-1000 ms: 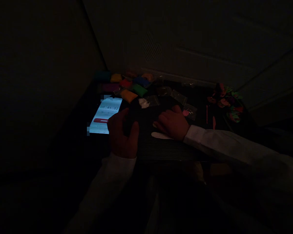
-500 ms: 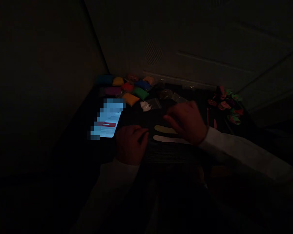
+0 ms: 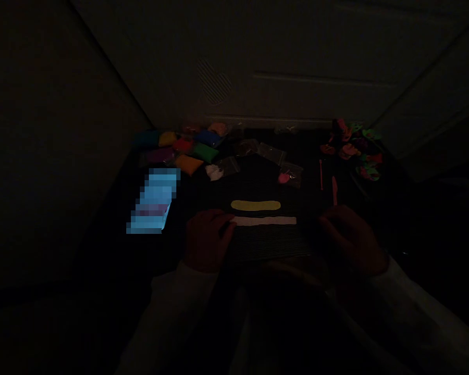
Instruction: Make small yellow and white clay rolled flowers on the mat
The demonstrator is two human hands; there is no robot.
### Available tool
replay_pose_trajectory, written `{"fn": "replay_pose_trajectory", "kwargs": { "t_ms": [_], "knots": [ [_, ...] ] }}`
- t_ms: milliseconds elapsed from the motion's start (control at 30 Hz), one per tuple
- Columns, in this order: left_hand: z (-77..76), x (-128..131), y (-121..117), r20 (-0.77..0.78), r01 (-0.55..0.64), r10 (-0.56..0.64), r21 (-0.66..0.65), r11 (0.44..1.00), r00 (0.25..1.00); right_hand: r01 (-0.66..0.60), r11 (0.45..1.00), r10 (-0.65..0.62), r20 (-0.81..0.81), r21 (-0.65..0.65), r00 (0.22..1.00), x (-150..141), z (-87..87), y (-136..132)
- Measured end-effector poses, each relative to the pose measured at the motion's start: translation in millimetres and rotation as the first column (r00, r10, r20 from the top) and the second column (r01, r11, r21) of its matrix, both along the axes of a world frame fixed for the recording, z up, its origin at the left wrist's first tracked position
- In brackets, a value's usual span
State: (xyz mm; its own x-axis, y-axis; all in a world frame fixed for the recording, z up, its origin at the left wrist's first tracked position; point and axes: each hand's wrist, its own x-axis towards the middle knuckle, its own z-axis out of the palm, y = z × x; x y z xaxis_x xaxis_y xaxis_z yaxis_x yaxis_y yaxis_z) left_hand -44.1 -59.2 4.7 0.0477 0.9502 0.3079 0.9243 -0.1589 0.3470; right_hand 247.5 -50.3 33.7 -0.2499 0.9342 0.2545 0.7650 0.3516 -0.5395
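White clay, rolled into a long thin strip [image 3: 264, 221], lies across the ribbed dark mat [image 3: 269, 242] in front of you, its long axis running straight from 9 o'clock to 3 o'clock. A shorter yellow strip [image 3: 255, 205] lies parallel to it, just beside it toward 12 o'clock, and the two do not seem to touch.

Your left hand [image 3: 208, 240] is the nearer one. It rests on the mat's left edge, and its fingers [image 3: 223, 227] reach toward 2 o'clock, ending at the white strip's left tip, touching it or very nearly so. In this dim light you cannot tell which. Those fingers look loosely curled and hold nothing that shows.

Your right hand [image 3: 352, 240] sits off the mat's right edge, with the white strip's right end lying at about 10 o'clock from it, a clear gap between them. Its fingers look relaxed and partly bent, with nothing in them, though the darkness hides the details.

Farther off on the tabletop [image 3: 305, 151], small coloured packets [image 3: 187, 148] cluster at 11 o'clock. A lit phone [image 3: 152, 203] lies at 10 o'clock. Two slim pink tools [image 3: 327, 182] lie at 1 o'clock, and a heap of bright little shapes [image 3: 354, 148] sits beyond them.
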Motion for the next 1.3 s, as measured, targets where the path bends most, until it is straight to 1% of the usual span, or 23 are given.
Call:
{"fn": "replay_pose_trajectory", "kwargs": {
  "t_ms": [100, 233, 300, 367, 467, 633, 800, 900, 1000, 1100, 1200, 1300],
  "knots": [
    [1.7, 0, 3, 0.025, -0.002, 0.002, -0.008, 1.000, 1.000, 0.005, 1.000, -0.005, -0.045, -0.001, 0.999, 0, -5.3, 0],
    [3.8, 2, 2, -0.075, -0.042, 0.048, 0.071, 0.997, 0.996, -0.002, 1.000, 0.001, -0.076, -0.009, 0.997, 0, -8.7, -1],
    [3.8, 2, 1, -0.109, -0.027, 0.035, 0.073, 0.997, 0.993, -0.004, 1.000, 0.003, -0.090, -0.011, 0.996, -1, -9.8, -2],
    [3.8, 2, 0, -0.108, -0.012, 0.018, 0.059, 0.998, 0.994, 0.003, 1.000, -0.005, -0.112, -0.018, 0.994, -1, -10.9, -3],
    [5.0, 3, 1, -0.063, 0.003, -0.001, 0.023, 1.000, 0.998, 0.010, 0.999, -0.015, -0.143, -0.033, 0.990, -1, -12.6, -5],
    [9.5, 5, 4, 0.010, -0.001, 0.001, -0.015, 1.000, 1.000, 0.001, 1.000, -0.004, -0.192, -0.017, 0.981, 0, -15.7, -5],
    [10.7, 8, 3, 0.121, -0.026, 0.034, -0.070, 0.997, 0.992, -0.007, 1.000, 0.004, -0.176, -0.013, 0.984, 1, -16.2, -4],
    [13.2, 11, 2, 0.196, -0.011, 0.026, -0.076, 0.997, 0.980, -0.004, 1.000, -0.001, -0.173, -0.030, 0.985, -2, -14.2, -4],
    [21.9, 17, 1, 0.235, 0.016, -0.001, -0.061, 0.998, 0.972, -0.020, 1.000, 0.018, -0.166, -0.010, 0.986, -7, -10.6, -2],
    [37.0, 24, -1, 0.251, 0.043, -0.039, -0.013, 0.999, 0.967, -0.081, 0.997, 0.079, -0.153, -0.006, 0.985, -13, -5.9, 1],
    [54.2, 30, -2, 0.226, 0.089, -0.093, 0.031, 0.996, 0.970, -0.172, 0.984, 0.165, -0.141, -0.039, 0.976, -21, -0.1, 7],
    [69.1, 36, -2, 0.216, 0.155, -0.169, 0.079, 0.985, 0.962, -0.305, 0.950, 0.290, -0.169, -0.071, 0.942, -33, 6.0, 18]
  ]
}}
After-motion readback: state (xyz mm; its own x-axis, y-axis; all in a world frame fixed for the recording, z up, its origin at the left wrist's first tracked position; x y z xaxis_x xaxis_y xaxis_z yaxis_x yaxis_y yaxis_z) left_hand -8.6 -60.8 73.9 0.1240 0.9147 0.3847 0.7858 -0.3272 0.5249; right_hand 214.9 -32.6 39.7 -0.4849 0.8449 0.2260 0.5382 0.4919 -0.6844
